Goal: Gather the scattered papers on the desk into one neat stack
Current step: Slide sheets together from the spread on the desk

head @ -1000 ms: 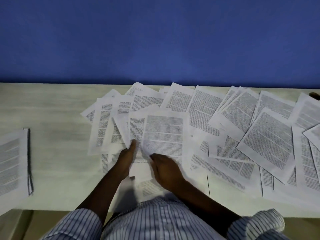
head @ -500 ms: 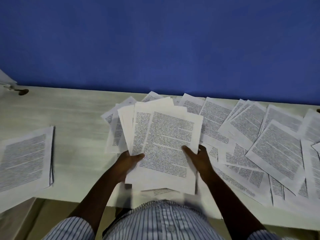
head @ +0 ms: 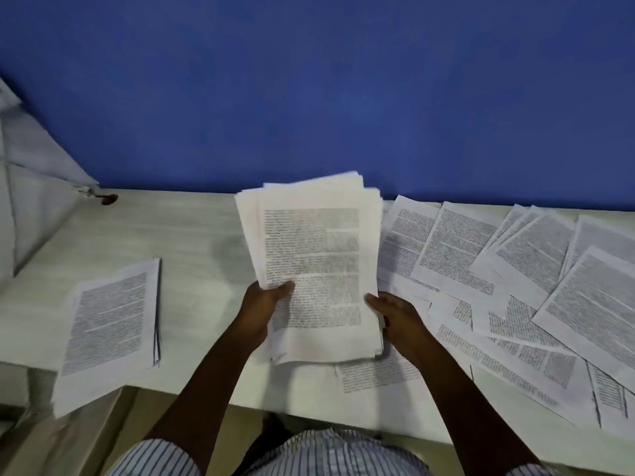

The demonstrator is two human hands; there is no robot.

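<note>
A bundle of printed sheets (head: 311,255) is lifted above the pale desk (head: 192,245), its edges roughly aligned. My left hand (head: 263,304) grips its lower left edge with the thumb on top. My right hand (head: 395,316) holds the lower right edge, thumb on the front sheet. Several scattered papers (head: 508,286) overlap across the right half of the desk. A neat stack (head: 110,317) lies at the left, near the front edge.
A blue wall (head: 309,91) rises behind the desk. At the far left stands a pale panel (head: 31,187) with a small dark knob (head: 108,199). One sheet (head: 374,372) lies under the held bundle by the front edge.
Both hands gathered sheets from the left part of the spread and lifted them as one bundle. The view has swung left, so the left stack sits closer to the centre.
</note>
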